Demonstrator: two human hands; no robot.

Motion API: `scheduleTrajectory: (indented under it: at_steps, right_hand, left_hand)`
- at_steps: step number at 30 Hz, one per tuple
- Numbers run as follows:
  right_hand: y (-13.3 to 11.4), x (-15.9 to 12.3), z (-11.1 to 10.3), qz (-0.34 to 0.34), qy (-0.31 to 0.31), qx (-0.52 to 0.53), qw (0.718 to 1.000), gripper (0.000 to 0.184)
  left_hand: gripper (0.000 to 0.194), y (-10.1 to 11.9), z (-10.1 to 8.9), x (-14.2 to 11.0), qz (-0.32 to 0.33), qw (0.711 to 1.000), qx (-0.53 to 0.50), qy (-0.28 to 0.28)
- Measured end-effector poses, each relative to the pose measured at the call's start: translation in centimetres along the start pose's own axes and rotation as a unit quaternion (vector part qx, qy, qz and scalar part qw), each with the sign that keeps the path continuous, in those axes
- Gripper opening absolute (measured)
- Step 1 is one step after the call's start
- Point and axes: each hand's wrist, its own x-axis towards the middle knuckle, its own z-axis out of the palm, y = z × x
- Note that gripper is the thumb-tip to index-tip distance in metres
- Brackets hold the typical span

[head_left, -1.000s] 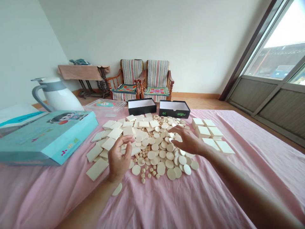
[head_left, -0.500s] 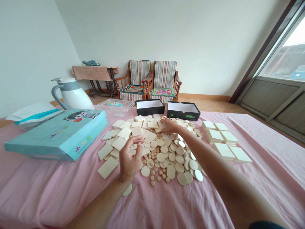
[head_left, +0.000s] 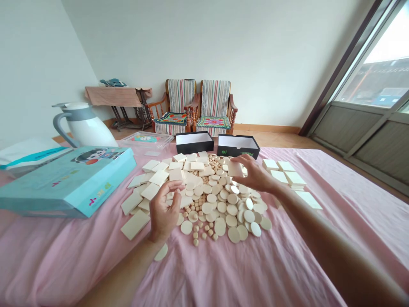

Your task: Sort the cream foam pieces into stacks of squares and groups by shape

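Note:
My right hand (head_left: 252, 172) grips a pale square wooden tile (head_left: 235, 168) above the right side of the pile, thumb and fingertips on its edge. My left hand (head_left: 166, 209) hovers at the pile's near left, fingers curled, a gap between thumb and forefinger and nothing visible in it. Loose square wooden tiles (head_left: 135, 225) lie heaped to its left. Between the hands spread round wooden discs (head_left: 220, 227) and small wooden cubes (head_left: 196, 235). Neat stacks of square tiles (head_left: 294, 178) stand to the right, partly behind my right forearm.
Two open black boxes (head_left: 194, 147) stand behind the pile, beside a clear plastic lid (head_left: 147, 140). On the left are a light-blue box (head_left: 67, 179) and a white jug (head_left: 91, 130). A pink cloth (head_left: 204, 277) covers the surface. Two armchairs (head_left: 214, 102) stand beyond.
My right hand has come back from the far part of the pile toward the right, now with a square tile in it. My left hand keeps its pose; the view has turned slightly right.

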Motion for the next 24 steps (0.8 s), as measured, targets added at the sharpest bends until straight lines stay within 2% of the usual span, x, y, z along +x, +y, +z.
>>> scheduleTrajectory:
  at_steps: [5,8,10,12,15,19,24]
  right_hand:
    - [4.3,-7.0,-6.6,0.089,0.027,-0.022,0.995,0.054]
    - [7.3,-10.8,-9.6,0.142,0.002,-0.027,0.990,0.057]
    - [9.0,-13.0,-10.7,0.174,-0.028,-0.034,0.984,0.057]
    - [10.3,-14.7,-11.2,0.195,-0.062,-0.044,0.978,0.056]
    - [11.5,-16.0,-11.0,0.185,-0.101,-0.049,0.976,0.056]
    - [11.9,-16.0,-10.5,0.158,-0.119,-0.049,0.979,0.059]
    - [11.9,-15.3,-10.4,0.174,-0.152,-0.055,0.971,0.064]
  left_hand:
    - [0.017,-0.3,0.2,0.0,-0.006,1.000,0.007,-0.013]
    - [0.017,-0.5,0.4,0.1,-0.008,1.000,0.011,-0.012]
    - [0.017,-0.7,0.4,0.1,-0.010,1.000,0.014,-0.009]
    - [0.017,-0.8,0.4,0.1,-0.012,1.000,0.017,-0.009]
    - [0.017,-1.1,0.4,0.1,-0.014,1.000,0.024,-0.011]
    - [0.018,-1.4,0.4,0.2,-0.016,0.999,0.035,-0.010]
    - [0.017,-1.3,0.4,0.3,-0.014,0.999,0.038,-0.007]
